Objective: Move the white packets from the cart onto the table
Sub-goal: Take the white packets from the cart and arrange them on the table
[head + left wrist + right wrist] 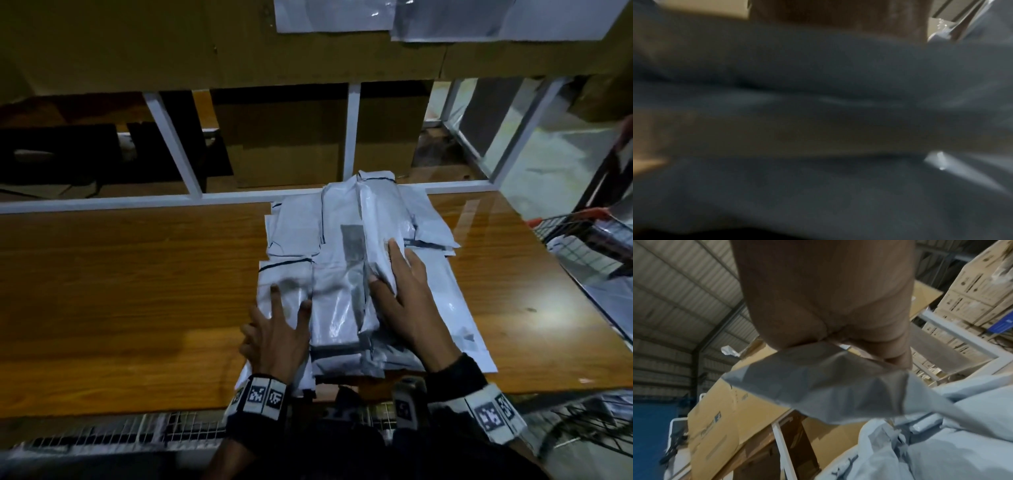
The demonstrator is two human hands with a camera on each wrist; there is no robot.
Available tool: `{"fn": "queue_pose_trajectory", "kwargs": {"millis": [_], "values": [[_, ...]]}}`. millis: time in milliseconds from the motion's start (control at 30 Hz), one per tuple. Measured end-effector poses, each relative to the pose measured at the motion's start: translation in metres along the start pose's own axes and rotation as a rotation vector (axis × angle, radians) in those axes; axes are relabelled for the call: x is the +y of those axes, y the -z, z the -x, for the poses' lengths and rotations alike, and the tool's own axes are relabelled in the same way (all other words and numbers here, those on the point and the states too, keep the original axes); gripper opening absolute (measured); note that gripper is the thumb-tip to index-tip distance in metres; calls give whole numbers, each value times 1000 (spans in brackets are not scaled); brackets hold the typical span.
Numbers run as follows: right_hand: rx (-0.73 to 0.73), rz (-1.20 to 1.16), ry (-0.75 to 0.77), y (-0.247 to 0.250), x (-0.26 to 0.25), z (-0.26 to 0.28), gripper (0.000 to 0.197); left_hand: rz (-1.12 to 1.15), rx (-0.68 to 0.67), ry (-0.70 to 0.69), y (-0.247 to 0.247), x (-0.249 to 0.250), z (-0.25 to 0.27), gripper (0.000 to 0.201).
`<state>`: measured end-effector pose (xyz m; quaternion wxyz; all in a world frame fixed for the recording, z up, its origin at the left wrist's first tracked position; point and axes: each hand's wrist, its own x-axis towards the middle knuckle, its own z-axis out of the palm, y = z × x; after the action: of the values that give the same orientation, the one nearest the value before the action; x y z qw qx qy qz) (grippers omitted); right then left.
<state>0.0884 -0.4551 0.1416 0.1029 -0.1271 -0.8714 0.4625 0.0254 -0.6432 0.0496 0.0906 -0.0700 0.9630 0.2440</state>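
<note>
Head view: white packets (342, 301) heaped on the table (120, 274); left hand (277, 342), fingers spread flat, apparently steadies the pile while right hand (411, 315) pinches the top packet (380, 212), likely to place it.

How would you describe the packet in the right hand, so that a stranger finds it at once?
Look at the wooden table, where a pile of white packets lies. On its top, right of the middle, runs one long glossy packet, whose near end the right hand pinches. Only this one lies tilted over the others, uncovered.
</note>
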Motion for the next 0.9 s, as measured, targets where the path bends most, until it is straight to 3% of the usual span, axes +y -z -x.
{"fn": "queue_pose_trajectory", "kwargs": {"millis": [133,267,400,533,700,900], "values": [[-15,20,9,-6,10,-15,66,-42,-70,-32,-3,9,-1,62],[-39,36,15,-8,18,-27,67,-23,-128,-44,1,11,-4,58],[-41,85,48,-12,20,-35,67,-55,-40,-50,8,14,0,58],[-36,135,73,-17,21,-41,67,-144,99,-190,7,12,-2,52],[-23,185,95,-21,19,-45,65,-175,36,-216,-7,5,-8,51],[-41,238,87,-27,10,-56,63,-42,102,-186,13,16,-4,56]]}}
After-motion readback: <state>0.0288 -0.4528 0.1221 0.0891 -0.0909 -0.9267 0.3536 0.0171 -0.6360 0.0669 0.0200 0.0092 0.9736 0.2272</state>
